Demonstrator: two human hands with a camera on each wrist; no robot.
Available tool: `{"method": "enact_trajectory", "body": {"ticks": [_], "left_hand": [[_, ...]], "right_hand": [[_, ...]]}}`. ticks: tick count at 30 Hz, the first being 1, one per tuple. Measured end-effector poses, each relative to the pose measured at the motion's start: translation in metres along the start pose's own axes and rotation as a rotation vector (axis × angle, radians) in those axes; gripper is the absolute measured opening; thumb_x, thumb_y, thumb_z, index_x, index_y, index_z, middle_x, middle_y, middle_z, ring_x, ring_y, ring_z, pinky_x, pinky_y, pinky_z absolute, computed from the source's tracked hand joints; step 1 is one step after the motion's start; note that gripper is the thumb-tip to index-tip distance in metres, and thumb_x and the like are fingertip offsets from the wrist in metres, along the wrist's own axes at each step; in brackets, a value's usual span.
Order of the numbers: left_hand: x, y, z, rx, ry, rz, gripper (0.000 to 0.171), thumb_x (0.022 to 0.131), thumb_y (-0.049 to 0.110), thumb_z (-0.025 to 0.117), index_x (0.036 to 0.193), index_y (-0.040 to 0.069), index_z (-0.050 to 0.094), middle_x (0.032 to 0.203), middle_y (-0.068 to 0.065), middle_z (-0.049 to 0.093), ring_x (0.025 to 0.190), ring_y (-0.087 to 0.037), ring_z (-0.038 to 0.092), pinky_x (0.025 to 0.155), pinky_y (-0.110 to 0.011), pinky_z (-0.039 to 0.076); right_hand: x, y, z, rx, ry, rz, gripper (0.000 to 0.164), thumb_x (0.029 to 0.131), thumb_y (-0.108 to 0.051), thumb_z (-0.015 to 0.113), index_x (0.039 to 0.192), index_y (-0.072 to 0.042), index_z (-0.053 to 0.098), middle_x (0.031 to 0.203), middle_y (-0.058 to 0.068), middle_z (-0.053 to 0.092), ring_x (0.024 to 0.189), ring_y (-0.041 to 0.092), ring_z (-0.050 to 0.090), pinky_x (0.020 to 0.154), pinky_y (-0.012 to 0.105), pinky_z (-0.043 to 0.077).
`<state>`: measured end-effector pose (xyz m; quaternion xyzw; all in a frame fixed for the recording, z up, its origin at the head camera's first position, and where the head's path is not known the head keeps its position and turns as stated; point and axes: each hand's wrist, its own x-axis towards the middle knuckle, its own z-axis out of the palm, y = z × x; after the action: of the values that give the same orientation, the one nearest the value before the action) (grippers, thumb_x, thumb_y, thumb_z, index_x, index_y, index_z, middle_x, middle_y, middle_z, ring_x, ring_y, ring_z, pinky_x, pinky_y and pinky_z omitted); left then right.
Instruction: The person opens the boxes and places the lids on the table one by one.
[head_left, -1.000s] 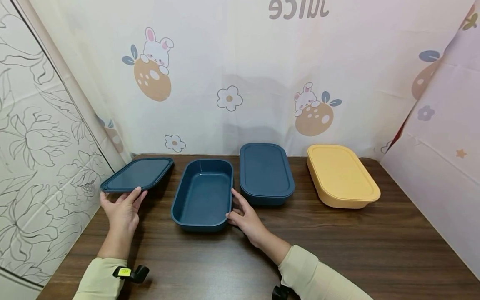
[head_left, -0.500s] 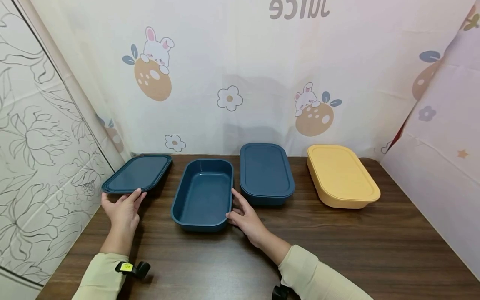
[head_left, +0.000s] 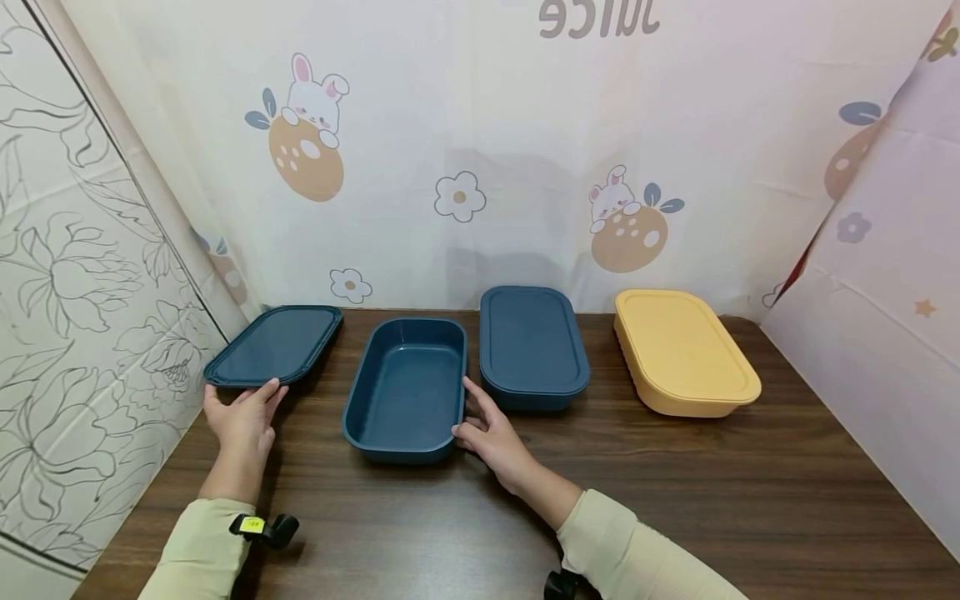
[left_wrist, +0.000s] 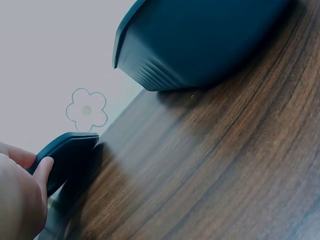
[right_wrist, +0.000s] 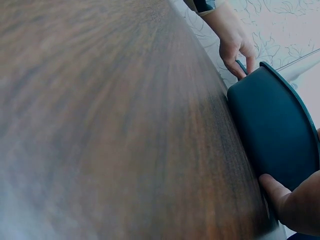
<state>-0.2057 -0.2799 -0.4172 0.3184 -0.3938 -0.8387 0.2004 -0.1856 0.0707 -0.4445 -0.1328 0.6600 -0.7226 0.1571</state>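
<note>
My left hand [head_left: 242,423] pinches the near edge of a dark blue lid [head_left: 276,343] at the table's left. In the left wrist view the lid [left_wrist: 74,150] lies between thumb and finger, with its shadow beside it on the wood. Right of it stands an uncovered dark blue food container [head_left: 408,392], nothing inside. My right hand [head_left: 491,442] touches that container's right side near the front corner, index finger up by the rim, thumb lower. The right wrist view has the thumb against the container's wall [right_wrist: 275,125]; the other fingers are mostly hidden.
A lidded blue container [head_left: 534,342] stands close to the right of the uncovered one. Farther right is a lidded yellow container [head_left: 686,350]. A printed curtain [head_left: 525,108] hangs behind the brown wooden table [head_left: 675,492], and a flower-patterned panel [head_left: 82,333] borders its left side.
The lid in my left hand has tipped, its far edge shifting slightly up and left in the head view. My right hand and the containers have stayed in place.
</note>
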Motion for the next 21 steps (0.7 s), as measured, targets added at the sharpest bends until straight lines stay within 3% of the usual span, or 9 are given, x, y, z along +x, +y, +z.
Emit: {"method": "enact_trajectory", "body": {"ticks": [5,9,11,14,16,19,21], "left_hand": [[0.001,-0.0003,-0.0029,0.041,0.053,0.002,0.119,0.074,-0.016,0.075,0.155,0.04,0.008,0.123,-0.012,0.041,0.074,-0.02,0.072,0.079,-0.03,0.055],[0.0027,0.0002,-0.0046,0.101,0.091,-0.01,0.112,0.078,-0.014,0.073,0.156,0.037,0.01,0.138,-0.018,0.041,0.077,-0.017,0.071,0.098,-0.037,0.044],[0.0038,0.0007,-0.0056,0.148,0.1,-0.025,0.109,0.081,-0.011,0.071,0.156,0.036,0.009,0.152,-0.016,0.028,0.082,-0.014,0.071,0.104,-0.037,0.037],[0.0046,0.0014,-0.0073,0.235,0.117,-0.049,0.104,0.084,-0.007,0.07,0.157,0.033,0.007,0.161,-0.007,0.01,0.09,-0.011,0.07,0.111,-0.036,0.027],[0.0054,0.0018,-0.0083,0.277,0.131,-0.061,0.102,0.084,-0.005,0.07,0.157,0.03,0.007,0.161,-0.004,0.001,0.093,-0.01,0.069,0.11,-0.035,0.028],[0.006,0.003,-0.0094,0.285,0.151,-0.087,0.097,0.086,-0.005,0.067,0.157,0.027,0.009,0.161,-0.003,0.002,0.09,-0.009,0.069,0.112,-0.036,0.024],[0.0066,0.0044,-0.0099,0.213,0.173,-0.118,0.082,0.093,-0.003,0.058,0.157,0.025,0.015,0.161,-0.003,0.005,0.082,-0.01,0.07,0.112,-0.035,0.024]], "right_hand": [[0.0001,0.0002,0.0,0.002,0.003,0.002,0.075,0.093,-0.003,0.056,0.157,-0.019,0.019,0.157,0.023,0.02,0.129,0.039,0.044,0.095,0.048,0.047],[0.0001,0.0002,0.0,0.001,0.006,0.004,0.075,0.093,-0.004,0.057,0.157,-0.019,0.02,0.156,0.023,0.021,0.128,0.039,0.044,0.095,0.047,0.047],[0.0,0.0001,-0.0001,0.0,0.008,0.005,0.075,0.093,-0.004,0.057,0.157,-0.019,0.02,0.156,0.023,0.021,0.128,0.039,0.044,0.095,0.047,0.048],[-0.0001,0.0002,-0.0001,-0.002,0.011,0.008,0.075,0.093,-0.004,0.057,0.157,-0.02,0.02,0.156,0.023,0.021,0.128,0.039,0.044,0.095,0.046,0.048],[-0.0001,0.0003,-0.0002,-0.003,0.01,0.009,0.075,0.093,-0.004,0.057,0.157,-0.019,0.02,0.156,0.023,0.021,0.128,0.039,0.044,0.095,0.047,0.048],[0.0,0.0003,-0.0002,-0.002,0.008,0.008,0.075,0.093,-0.003,0.057,0.157,-0.019,0.02,0.157,0.023,0.02,0.128,0.039,0.044,0.095,0.047,0.047],[0.0,0.0,-0.0003,-0.002,0.006,0.005,0.075,0.094,-0.003,0.057,0.157,-0.018,0.019,0.157,0.023,0.02,0.129,0.039,0.044,0.095,0.047,0.047]]}}
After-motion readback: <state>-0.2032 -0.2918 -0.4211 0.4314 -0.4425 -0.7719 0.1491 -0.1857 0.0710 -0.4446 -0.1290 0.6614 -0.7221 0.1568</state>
